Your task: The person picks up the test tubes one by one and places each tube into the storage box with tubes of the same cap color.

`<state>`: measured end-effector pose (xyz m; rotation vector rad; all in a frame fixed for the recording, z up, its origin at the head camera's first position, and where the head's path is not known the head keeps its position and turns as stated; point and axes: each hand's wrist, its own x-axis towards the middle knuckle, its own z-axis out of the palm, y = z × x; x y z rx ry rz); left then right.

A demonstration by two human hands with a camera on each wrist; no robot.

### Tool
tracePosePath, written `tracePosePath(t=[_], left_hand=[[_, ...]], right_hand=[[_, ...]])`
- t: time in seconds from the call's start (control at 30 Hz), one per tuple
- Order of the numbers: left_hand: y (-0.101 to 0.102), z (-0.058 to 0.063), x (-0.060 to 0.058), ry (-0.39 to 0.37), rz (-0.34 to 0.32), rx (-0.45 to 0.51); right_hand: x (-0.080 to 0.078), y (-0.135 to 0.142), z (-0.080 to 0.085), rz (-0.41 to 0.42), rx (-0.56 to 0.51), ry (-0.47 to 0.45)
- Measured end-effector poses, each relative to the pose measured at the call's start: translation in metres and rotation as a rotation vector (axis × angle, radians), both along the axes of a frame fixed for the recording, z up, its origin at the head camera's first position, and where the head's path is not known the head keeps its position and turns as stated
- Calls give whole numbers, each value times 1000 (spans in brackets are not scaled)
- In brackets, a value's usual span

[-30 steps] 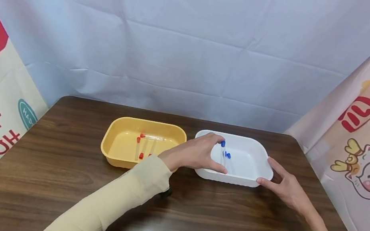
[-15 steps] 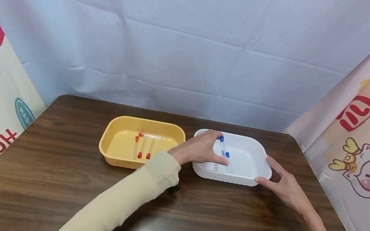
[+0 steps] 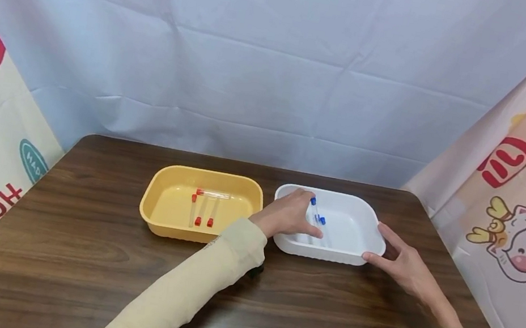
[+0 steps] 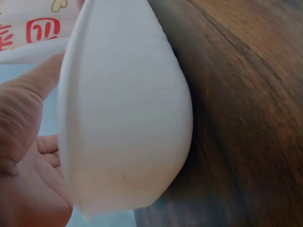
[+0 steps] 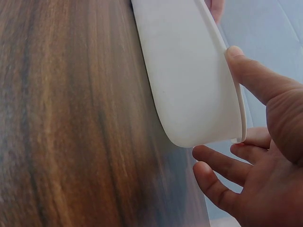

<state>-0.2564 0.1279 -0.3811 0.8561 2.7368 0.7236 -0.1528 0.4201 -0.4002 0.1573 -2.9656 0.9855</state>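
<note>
In the head view my left hand [image 3: 288, 213] reaches over the left end of the white tray [image 3: 276, 243]. It pinches a clear test tube with a blue cap [image 3: 313, 201] between fingers and thumb; the tube's lower end is hard to make out. Another blue cap [image 3: 322, 220] shows in the tray close by. At the tray's right end my right hand [image 3: 402, 260] grips the wall. In the right wrist view the thumb [image 5: 251, 73] presses the rim and the fingers bend round the end. The left wrist view has the tray's side hiding the left fingertips.
A yellow tray [image 3: 147, 214] stands left of the white one, holding several clear tubes with red caps [image 3: 209, 222]. Both trays sit on a dark wooden table [image 3: 74, 249]. A pale curtain [image 3: 257, 71] hangs behind, with printed cloths on either side.
The left hand has shifted a little, its thumb rising and coming in from the tray's front rim, and the blue-capped tube has moved slightly left. The right hand stays on the tray.
</note>
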Motion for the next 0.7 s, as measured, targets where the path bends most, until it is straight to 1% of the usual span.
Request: tracePosePath(t=[0.23, 0.4, 0.5, 0.57, 0.7], left_hand=[[6, -7, -2, 66, -8, -97], [9, -11, -2, 154, -37, -200], [9, -12, -1, 196, -52, -239], [10, -13, -1, 209, -56, -255], [11, -13, 0, 211, -54, -271]], right_hand=[[1, 1, 0, 7, -12, 8], [1, 1, -1, 20, -36, 20], [2, 1, -1, 20, -31, 23], [2, 1, 0, 18, -27, 21], [2, 1, 0, 17, -19, 22]])
